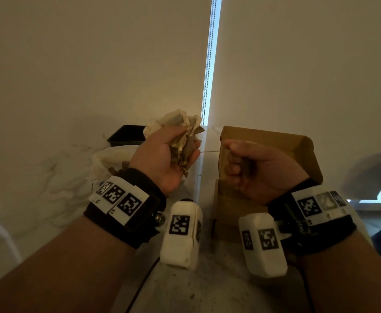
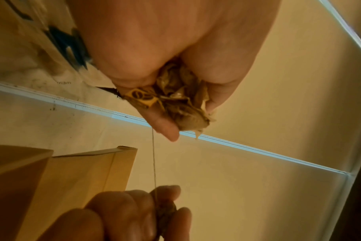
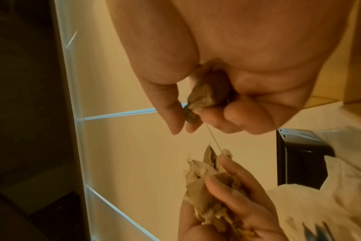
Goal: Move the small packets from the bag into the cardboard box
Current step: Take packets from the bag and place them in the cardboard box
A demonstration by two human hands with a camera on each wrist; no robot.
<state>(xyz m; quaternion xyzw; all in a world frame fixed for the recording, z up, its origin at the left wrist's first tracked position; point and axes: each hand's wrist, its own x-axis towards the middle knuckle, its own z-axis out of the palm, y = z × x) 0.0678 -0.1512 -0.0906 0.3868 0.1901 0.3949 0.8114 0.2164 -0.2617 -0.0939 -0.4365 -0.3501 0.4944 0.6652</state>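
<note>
Left of the open brown cardboard box (image 1: 268, 141), the left hand (image 1: 162, 154) clutches a crumpled bunch of pale paper packets (image 1: 180, 129). A taut thin string (image 1: 209, 151) runs rightward to the right hand (image 1: 252, 170), pinching one packet (image 3: 202, 96) directly over the box, the nearer hand.

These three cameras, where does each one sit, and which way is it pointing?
Head: worn on the head, looking forward and down at both forearms, the left hand gripping a bunch of packets, the right hand over the box.
Left wrist: looks along the left palm at the packets; the right hand shows below.
Right wrist: looks along the right palm at one packet; the left hand shows below.
Shared: all three show the string between the hands.
</note>
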